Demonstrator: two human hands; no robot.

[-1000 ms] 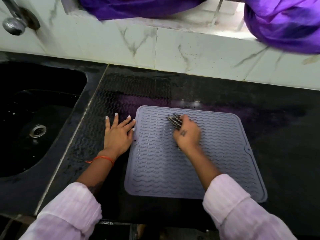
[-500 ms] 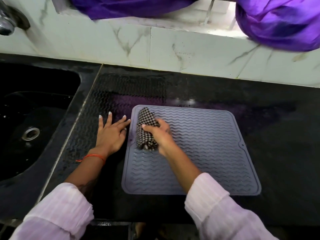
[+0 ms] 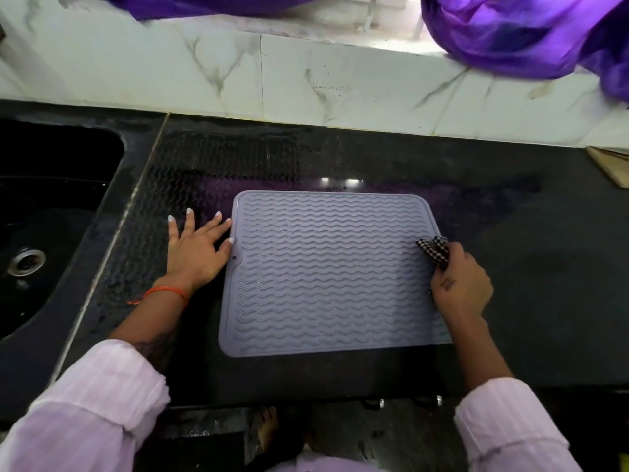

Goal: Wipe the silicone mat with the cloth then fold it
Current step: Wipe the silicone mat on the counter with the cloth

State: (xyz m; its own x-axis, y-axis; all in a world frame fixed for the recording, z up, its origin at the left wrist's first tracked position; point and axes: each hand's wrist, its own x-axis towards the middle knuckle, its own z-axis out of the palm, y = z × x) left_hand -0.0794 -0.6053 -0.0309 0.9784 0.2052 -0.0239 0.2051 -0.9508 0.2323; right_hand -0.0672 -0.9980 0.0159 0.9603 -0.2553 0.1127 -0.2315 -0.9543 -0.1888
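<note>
Single head view, steep downward over counter (image 3: 391,158) (close, wide-angle), facing tiled wall (image 3: 306,80).

Daylight from window above — glare spots on counter (image 3: 340,182), edges bowed, blurred.

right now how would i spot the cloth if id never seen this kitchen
Start at the black countertop to the right of the sink, where a grey wavy-ribbed silicone mat lies flat. At the mat's right edge the right hand grips a small bunched cloth. It is the only black-and-white checked thing here, unlike the plain grey mat and the purple fabric above.
</note>
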